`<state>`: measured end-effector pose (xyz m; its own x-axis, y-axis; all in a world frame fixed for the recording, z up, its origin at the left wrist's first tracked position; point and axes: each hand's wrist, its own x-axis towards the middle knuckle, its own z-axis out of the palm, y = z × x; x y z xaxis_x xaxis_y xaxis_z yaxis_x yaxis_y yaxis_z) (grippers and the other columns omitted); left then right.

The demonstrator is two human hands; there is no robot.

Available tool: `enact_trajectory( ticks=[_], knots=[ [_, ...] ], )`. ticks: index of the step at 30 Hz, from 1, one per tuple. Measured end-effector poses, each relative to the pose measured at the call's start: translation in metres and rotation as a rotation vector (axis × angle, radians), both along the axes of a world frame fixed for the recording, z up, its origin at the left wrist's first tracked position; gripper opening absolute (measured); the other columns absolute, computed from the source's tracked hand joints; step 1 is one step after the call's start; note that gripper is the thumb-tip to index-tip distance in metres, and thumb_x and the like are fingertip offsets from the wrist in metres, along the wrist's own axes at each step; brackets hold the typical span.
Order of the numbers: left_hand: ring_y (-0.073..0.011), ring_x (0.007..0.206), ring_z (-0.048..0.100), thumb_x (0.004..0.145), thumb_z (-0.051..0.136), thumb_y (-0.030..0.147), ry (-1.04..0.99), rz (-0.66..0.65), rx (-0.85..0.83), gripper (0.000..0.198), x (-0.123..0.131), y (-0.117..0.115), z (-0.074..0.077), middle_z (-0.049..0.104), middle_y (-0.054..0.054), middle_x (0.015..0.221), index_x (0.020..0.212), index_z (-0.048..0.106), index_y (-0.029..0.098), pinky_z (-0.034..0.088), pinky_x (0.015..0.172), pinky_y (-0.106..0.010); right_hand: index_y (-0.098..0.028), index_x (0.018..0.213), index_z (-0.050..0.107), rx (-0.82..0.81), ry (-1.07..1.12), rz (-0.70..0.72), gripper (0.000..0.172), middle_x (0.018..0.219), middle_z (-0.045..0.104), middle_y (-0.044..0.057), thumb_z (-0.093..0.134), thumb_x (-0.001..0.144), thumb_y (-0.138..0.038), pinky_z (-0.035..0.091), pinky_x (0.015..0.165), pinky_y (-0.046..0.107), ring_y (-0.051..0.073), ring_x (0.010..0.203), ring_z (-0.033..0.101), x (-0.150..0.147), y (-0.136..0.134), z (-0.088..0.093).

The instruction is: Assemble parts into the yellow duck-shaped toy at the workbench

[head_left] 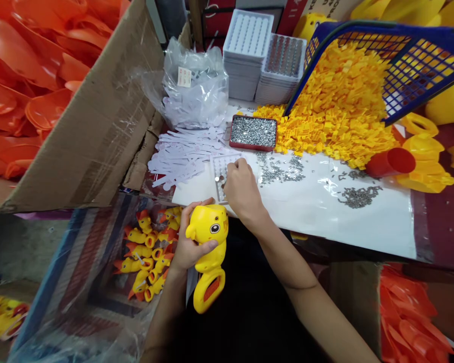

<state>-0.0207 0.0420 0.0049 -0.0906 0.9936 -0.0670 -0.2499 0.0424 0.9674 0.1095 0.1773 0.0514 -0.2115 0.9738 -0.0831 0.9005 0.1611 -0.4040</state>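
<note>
My left hand [191, 242] is wrapped round a yellow plastic duck toy [211, 242], whose looped handle with a red-orange insert points down toward me. My right hand [243, 190] hovers over or touches a white tray [220, 169] with round pockets. Its fingers are curled together, and whatever they pinch is hidden. Several shiny button cells [220, 180] sit in the tray's pockets close to my knuckles. Just behind the tray stands a red box of small screws [253, 132]. Loose screws [282, 168] lie scattered to the right of my hand.
White plastic strips [187, 151] spread left of the tray, below a clear bag [196, 85]. Stacked trays [247, 55] stand behind. A blue basket [401, 70] spills small yellow parts [336, 106]. A cardboard box [79, 106] of orange parts rises left; finished-looking duck toys [147, 252] lie in a lower bin.
</note>
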Motion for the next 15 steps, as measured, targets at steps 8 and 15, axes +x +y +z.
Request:
enact_trajectory(
  ticks=[8,15],
  knots=[
    [-0.0267,0.125,0.067,0.068,0.093,0.042,-0.013,0.004,0.024,0.077,0.0004,-0.0002,-0.0005,0.064,-0.016,0.143,0.132,0.052,0.027,0.057,0.097,-0.032,-0.006,0.104,0.070,-0.050,-0.037,-0.006,0.038,0.111,0.058,0.021,0.039,0.086,0.006,0.052,0.084,0.036,0.027,0.098,0.060,-0.0012,-0.0001,0.0071],
    [-0.0259,0.123,0.069,0.067,0.094,0.039,-0.017,0.015,0.029,0.075,0.0014,-0.0002,0.0015,0.065,-0.016,0.142,0.131,0.055,0.026,0.058,0.096,-0.032,-0.008,0.101,0.070,-0.072,-0.025,-0.026,0.038,0.109,0.058,0.020,0.039,0.085,0.007,0.050,0.082,0.035,0.027,0.097,0.060,0.0007,0.0000,0.0082]
  ],
)
